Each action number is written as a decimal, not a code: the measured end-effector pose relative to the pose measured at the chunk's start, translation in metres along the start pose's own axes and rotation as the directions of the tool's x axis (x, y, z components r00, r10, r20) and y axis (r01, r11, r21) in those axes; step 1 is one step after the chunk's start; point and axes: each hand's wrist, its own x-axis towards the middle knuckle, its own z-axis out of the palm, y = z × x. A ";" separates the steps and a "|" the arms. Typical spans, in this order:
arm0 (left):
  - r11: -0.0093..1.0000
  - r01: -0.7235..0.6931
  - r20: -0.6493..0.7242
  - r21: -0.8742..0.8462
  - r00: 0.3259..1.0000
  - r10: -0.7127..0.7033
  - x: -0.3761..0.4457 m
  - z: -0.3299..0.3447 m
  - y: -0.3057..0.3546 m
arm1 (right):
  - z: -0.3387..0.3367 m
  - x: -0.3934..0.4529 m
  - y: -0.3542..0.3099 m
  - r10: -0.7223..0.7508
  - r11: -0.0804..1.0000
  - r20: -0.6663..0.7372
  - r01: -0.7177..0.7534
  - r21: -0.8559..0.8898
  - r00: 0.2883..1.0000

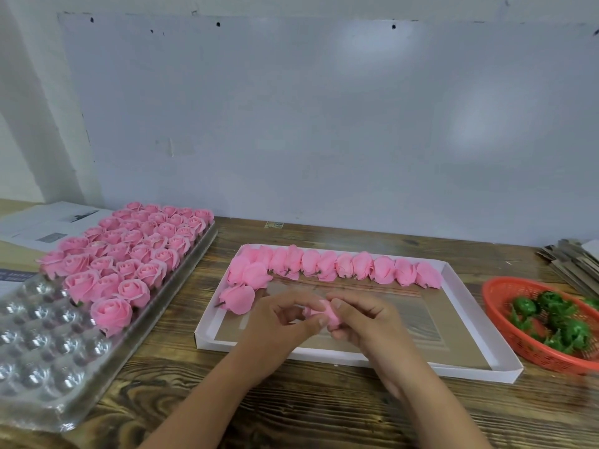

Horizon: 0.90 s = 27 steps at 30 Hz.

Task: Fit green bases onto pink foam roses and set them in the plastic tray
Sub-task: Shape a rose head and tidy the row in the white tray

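Pink foam roses, green bases and their three containers, counted.
About thirty-four roses (133,291) fill one clear plastic tray (32,367) at the desk's left edge. Fourteen loose roses (384,273) lie in one white box (453,361) mid-desk. One held rose (334,314) sits between two hands. Roughly six green bases (575,333) show in one red basket (518,338), cut off at the right edge.

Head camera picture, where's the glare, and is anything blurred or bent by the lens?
Head view: glare glints off the empty cups of the plastic tray; soft bright patches sit on the wall; the held rose between both hands looks slightly smeared; the wide lens bows the table edge and the red basket.
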 end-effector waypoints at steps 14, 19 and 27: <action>0.992 0.125 -0.119 -0.031 0.985 -0.128 0.000 0.001 0.002 | -0.032 0.002 -0.016 -0.167 0.899 -0.171 0.079 -0.430 0.971; 0.985 0.156 -0.157 -0.068 0.974 -0.165 0.001 0.001 0.002 | -0.125 -0.006 -0.054 -0.371 0.633 -0.487 -0.169 -0.755 0.791; 0.974 0.202 -0.153 -0.103 0.964 -0.216 0.002 0.000 0.003 | -0.231 0.015 -0.049 0.104 0.080 -0.573 -0.581 -0.810 0.813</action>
